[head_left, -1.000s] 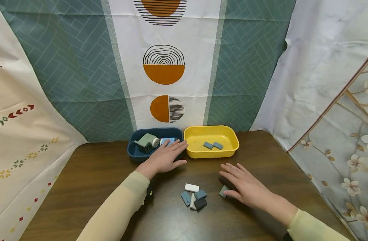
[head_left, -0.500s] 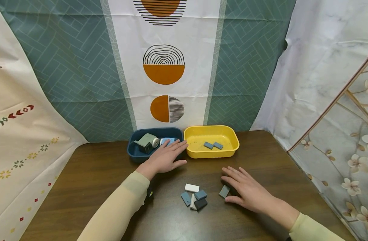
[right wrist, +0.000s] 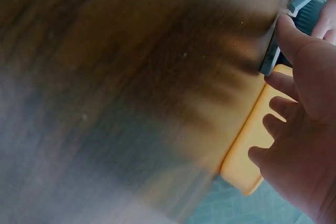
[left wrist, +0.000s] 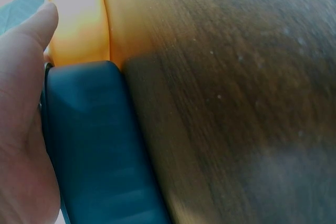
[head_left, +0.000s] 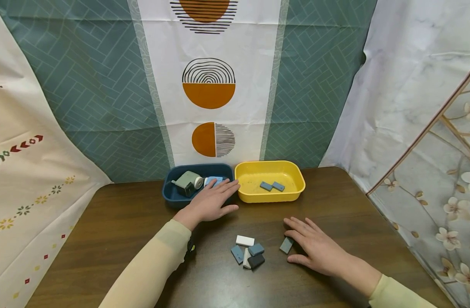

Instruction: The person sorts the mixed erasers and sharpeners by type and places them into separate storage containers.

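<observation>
My left hand [head_left: 211, 203] lies flat over the front right part of a dark blue tray [head_left: 169, 197], fingers straight and pointing toward the yellow tray. In the left wrist view the palm is beside the blue tray's wall [left wrist: 100, 145]. My right hand [head_left: 317, 248] is spread low above the table, holding nothing. A grey-green rectangular block [head_left: 287, 245] lies on the table between its thumb and index finger. Whether a fingertip touches the block I cannot tell. Left of it sits a small cluster with a white block [head_left: 245, 240], a black block [head_left: 256, 261] and blue-grey blocks [head_left: 237, 254].
A yellow tray [head_left: 271, 198] stands right of the blue one, with two blue-grey blocks [head_left: 278, 186] inside. The blue tray holds a grey-green object [head_left: 188, 179] with a round white part and a light blue item [head_left: 213, 180]. Patterned cloths [head_left: 316, 85] hang around the table.
My right hand has shifted slightly right and toward me, and more of the grey-green block shows. My left hand and the other blocks have stayed in place.
</observation>
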{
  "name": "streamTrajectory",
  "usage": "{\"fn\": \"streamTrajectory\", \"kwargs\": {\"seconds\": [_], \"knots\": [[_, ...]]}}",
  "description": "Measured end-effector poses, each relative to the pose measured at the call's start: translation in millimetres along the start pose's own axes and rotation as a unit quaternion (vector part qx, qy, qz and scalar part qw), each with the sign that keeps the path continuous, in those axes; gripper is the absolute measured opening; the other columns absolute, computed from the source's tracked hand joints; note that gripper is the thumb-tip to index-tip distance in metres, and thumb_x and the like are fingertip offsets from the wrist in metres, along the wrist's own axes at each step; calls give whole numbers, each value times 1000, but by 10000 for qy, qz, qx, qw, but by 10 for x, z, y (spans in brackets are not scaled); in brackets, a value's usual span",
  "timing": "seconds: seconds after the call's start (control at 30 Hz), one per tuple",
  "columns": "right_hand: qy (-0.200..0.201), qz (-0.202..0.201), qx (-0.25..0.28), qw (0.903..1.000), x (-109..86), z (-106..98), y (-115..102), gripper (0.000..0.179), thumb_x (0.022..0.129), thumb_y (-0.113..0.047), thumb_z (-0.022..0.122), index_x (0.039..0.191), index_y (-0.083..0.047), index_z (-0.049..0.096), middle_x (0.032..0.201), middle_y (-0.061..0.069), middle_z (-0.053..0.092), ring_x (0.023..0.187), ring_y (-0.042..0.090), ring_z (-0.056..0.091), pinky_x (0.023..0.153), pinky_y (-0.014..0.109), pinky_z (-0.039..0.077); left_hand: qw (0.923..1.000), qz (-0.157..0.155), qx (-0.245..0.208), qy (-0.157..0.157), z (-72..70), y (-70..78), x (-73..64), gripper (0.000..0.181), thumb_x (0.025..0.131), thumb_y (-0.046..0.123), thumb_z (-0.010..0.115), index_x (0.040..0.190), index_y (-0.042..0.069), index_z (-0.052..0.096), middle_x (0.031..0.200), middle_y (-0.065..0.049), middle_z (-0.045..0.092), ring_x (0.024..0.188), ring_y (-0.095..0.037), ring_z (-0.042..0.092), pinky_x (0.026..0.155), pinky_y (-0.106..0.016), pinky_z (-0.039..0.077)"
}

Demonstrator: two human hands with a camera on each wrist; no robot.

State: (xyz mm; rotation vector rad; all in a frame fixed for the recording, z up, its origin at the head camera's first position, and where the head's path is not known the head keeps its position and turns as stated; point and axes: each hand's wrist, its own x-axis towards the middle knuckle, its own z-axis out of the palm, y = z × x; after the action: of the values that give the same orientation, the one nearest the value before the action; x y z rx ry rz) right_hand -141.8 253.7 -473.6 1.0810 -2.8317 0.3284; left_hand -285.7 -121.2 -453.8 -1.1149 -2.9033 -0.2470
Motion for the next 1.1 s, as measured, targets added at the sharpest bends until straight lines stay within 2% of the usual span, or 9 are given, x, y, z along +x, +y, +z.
{"fn": "streamTrajectory", "kwargs": {"seconds": [0.27, 1.1], "knots": [[136, -78, 39, 9999, -10, -10, -29, 57, 102, -47, 80, 138, -5, 69, 168, 18, 50, 155, 42, 45, 122, 72, 34, 10000, 21, -4, 39, -1, 2, -12, 78, 113, 63, 52, 176, 22, 33, 182, 7, 25, 168, -22, 21, 137, -52, 8], [-180, 133, 261, 9994, 25, 30, -38, 50, 104, -45, 78, 138, -10, 69, 171, 13, 46, 159, 39, 41, 128, 68, 29, 10000, -17, -69, -58, -3, -10, 7, 78, 113, 59, 56, 177, 22, 31, 182, 7, 22, 169, -24, 20, 137, -52, 5]]}}
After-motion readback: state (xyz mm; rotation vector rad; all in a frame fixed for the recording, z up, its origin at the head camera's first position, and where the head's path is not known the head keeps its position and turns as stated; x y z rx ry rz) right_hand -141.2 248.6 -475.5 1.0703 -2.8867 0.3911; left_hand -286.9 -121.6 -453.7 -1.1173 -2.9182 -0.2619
